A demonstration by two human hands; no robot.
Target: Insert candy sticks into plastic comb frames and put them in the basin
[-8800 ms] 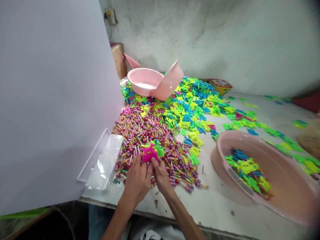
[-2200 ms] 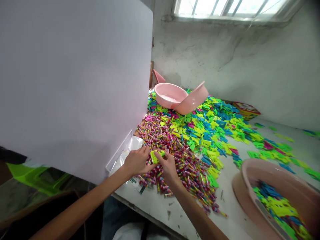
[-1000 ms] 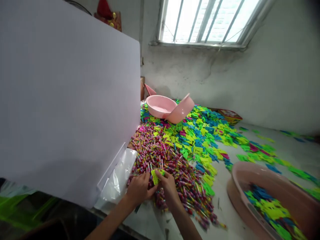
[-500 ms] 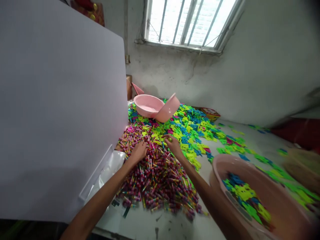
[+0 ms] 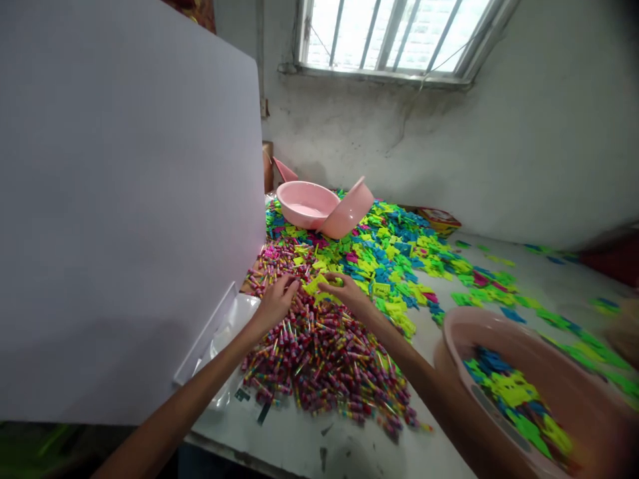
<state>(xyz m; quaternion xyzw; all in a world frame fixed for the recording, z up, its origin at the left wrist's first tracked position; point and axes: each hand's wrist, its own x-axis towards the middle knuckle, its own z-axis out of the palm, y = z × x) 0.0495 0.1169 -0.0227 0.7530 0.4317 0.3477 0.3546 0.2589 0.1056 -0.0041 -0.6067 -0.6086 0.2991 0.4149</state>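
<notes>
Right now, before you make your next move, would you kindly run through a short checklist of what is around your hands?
1. Left hand and right hand over the pile: ok, both in view.
2. Hold: cannot tell whether either hand grips anything.
3. Striped sticks kept apart from yellow-green pieces: not ok, pieces lie among the sticks at the pile's far edge.
4. Near pink basin: ok, it holds blue and yellow-green pieces.
5. Far pink basins: ok, the tilted basin leans against the flat basin, beyond the hands.
</notes>
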